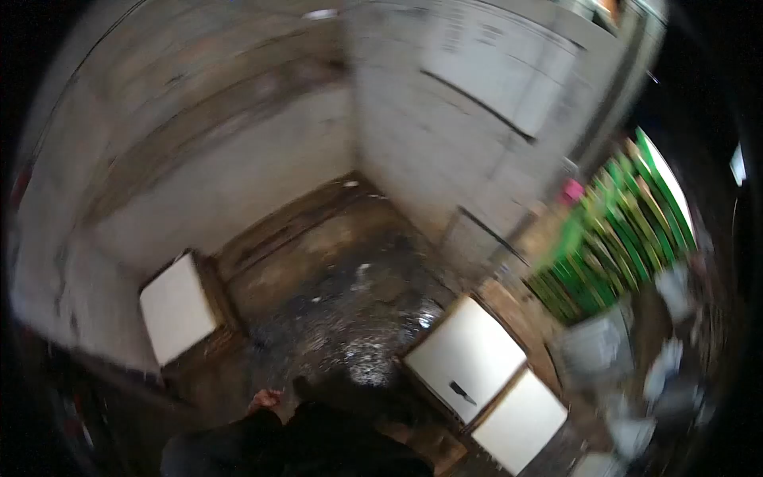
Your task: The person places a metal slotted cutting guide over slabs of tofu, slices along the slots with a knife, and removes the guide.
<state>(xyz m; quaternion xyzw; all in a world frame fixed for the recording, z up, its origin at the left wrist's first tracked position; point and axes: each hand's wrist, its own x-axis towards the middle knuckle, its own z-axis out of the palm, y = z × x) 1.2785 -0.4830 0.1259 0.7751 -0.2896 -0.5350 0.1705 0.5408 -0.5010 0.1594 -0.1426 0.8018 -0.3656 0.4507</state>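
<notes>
My left hand (266,400) shows low in the view, at the end of a dark sleeve (226,441). It is small and blurred, and I cannot make out how its fingers are set or anything in them. The wet, dark floor lies beyond it. My right hand is out of sight. To the right of my body, a small knife (461,393) lies on a white-topped block (469,350). A second white top (520,421) adjoins that block on its near side.
Another white-topped block (179,310) stands against the left wall. Green-edged stacked items (612,238) lean at the right, near blurred clear plastic containers (596,346). A white board (501,63) hangs on the back wall above a thin-framed panel (477,242). The floor (342,294) looks wet.
</notes>
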